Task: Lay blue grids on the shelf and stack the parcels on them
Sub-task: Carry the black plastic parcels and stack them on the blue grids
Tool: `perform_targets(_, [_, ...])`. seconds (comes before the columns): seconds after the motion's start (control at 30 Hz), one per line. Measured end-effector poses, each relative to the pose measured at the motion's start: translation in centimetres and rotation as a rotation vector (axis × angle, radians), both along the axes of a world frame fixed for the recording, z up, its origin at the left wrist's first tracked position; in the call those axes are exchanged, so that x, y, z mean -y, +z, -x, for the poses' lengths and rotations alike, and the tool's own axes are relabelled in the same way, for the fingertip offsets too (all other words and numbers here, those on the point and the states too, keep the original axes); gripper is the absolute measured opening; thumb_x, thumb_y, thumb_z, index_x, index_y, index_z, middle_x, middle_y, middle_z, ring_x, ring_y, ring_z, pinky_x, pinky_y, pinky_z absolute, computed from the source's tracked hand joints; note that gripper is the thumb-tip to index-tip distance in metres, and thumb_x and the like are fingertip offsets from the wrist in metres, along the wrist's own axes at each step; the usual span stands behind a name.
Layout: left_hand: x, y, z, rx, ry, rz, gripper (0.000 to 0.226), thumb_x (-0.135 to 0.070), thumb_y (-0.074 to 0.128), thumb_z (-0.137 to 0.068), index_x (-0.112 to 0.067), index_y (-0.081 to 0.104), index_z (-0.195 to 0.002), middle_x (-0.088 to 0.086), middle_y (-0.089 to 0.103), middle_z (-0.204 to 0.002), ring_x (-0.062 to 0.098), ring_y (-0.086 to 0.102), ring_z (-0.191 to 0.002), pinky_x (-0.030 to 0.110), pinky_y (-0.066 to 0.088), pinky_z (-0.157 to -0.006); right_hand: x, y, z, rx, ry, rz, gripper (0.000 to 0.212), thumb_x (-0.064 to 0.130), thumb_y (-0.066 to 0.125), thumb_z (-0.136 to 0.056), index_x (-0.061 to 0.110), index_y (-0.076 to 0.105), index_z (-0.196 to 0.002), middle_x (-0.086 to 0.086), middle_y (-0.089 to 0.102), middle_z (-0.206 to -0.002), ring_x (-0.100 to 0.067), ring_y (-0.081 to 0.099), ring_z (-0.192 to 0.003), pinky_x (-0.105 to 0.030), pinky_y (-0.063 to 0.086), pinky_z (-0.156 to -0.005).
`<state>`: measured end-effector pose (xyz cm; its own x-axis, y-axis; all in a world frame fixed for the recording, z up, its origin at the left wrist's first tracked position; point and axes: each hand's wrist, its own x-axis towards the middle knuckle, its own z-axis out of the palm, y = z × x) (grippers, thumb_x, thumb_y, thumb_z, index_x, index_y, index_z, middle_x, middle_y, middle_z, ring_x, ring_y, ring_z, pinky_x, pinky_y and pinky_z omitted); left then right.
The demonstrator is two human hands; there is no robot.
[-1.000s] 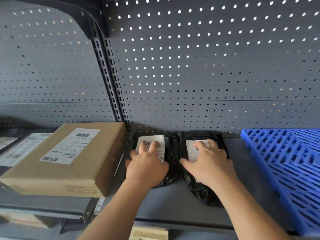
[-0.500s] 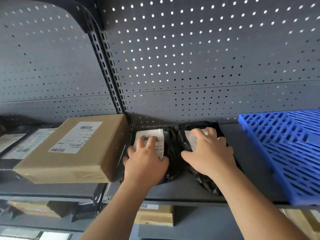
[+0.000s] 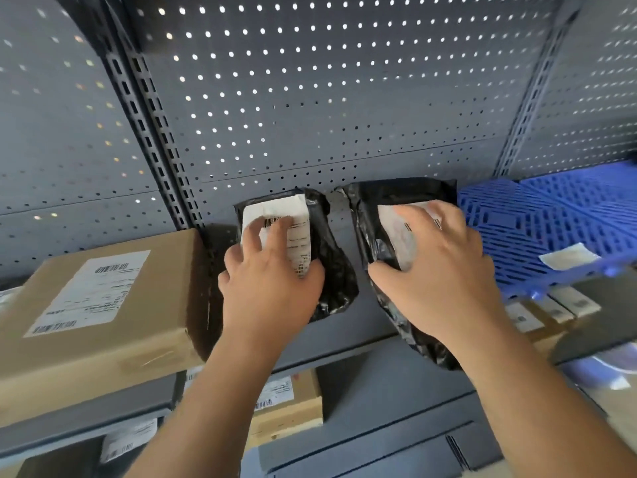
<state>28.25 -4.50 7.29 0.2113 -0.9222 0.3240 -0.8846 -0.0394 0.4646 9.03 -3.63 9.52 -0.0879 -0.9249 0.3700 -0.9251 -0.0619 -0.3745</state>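
Note:
Two black plastic parcels with white labels are on the grey shelf (image 3: 348,339). My left hand (image 3: 272,277) grips the left black parcel (image 3: 331,267), fingers over its label. My right hand (image 3: 437,270) grips the right black parcel (image 3: 375,215), which is lifted and tilted, its lower end hanging past the shelf's front edge. A blue grid (image 3: 544,229) lies on the shelf just right of my right hand, touching the right parcel's far corner. A white slip (image 3: 565,258) rests on the grid's front edge.
A brown cardboard box (image 3: 103,315) with a shipping label sits on the neighbouring shelf at the left, close to my left hand. A perforated grey back panel (image 3: 327,98) stands behind. Lower shelves hold more cardboard parcels (image 3: 289,405) and small boxes (image 3: 551,308).
Both hands have closed on the black parcels and drawn them apart. The right parcel has been raised and pulled towards the shelf's front edge. The view has tilted downwards.

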Motion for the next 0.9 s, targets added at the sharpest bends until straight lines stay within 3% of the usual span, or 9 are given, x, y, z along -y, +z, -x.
perform_targets(0.17, [-0.7, 0.3, 3.6, -0.061, -0.152, 0.042, 0.067, -0.054, 0.061, -0.086, -0.038, 0.037, -0.147, -0.007, 0.026, -0.157, 0.039, 0.035, -0.134, 0.054, 0.032, -0.107, -3.9, 0.0, 3.5, 0.047, -0.151, 0.014, 0.072, 0.057, 0.062, -0.072, 0.041, 0.04, -0.138, 0.002, 0.031, -0.151, -0.039, 0.041, -0.125, -0.056, 0.043, -0.098])
perform_targets(0.47, [-2.6, 0.8, 14.5, -0.079, -0.427, 0.116, 0.067, -0.054, 0.063, -0.084, -0.041, 0.039, -0.145, -0.011, 0.029, -0.156, 0.035, 0.039, -0.13, 0.051, 0.036, -0.104, -9.6, 0.4, 12.3, 0.134, -0.431, 0.055, 0.075, 0.056, 0.064, -0.072, 0.043, 0.041, -0.141, 0.008, 0.029, -0.152, -0.034, 0.04, -0.127, -0.055, 0.041, -0.103])
perform_targets(0.67, [-4.0, 1.7, 24.8, -0.087, -0.598, 0.125, 0.068, -0.055, 0.062, -0.084, -0.044, 0.036, -0.146, -0.011, 0.026, -0.158, 0.034, 0.036, -0.135, 0.052, 0.034, -0.106, -13.4, 1.2, 21.0, 0.155, -0.587, 0.103, 0.076, 0.057, 0.063, -0.071, 0.042, 0.041, -0.142, 0.007, 0.029, -0.153, -0.035, 0.039, -0.13, -0.054, 0.039, -0.105])
perform_targets(0.8, [-5.9, 2.2, 32.6, -0.082, -0.71, 0.129, 0.069, -0.055, 0.062, -0.084, -0.045, 0.035, -0.146, -0.011, 0.024, -0.158, 0.032, 0.033, -0.137, 0.053, 0.033, -0.108, -16.6, 1.5, 28.1, 0.186, -0.702, 0.153, 0.083, 0.066, 0.047, -0.06, 0.043, 0.043, -0.14, 0.004, 0.031, -0.152, -0.036, 0.041, -0.129, -0.055, 0.04, -0.105])
perform_targets(0.9, [-7.1, 2.3, 38.0, -0.089, -0.767, 0.116, 0.068, -0.055, 0.063, -0.084, -0.045, 0.035, -0.146, -0.01, 0.024, -0.158, 0.034, 0.033, -0.138, 0.056, 0.034, -0.109, -18.9, 1.3, 32.9, 0.196, -0.752, 0.132, 0.077, 0.063, 0.052, -0.064, 0.045, 0.041, -0.138, 0.006, 0.03, -0.152, -0.035, 0.041, -0.129, -0.055, 0.04, -0.104])
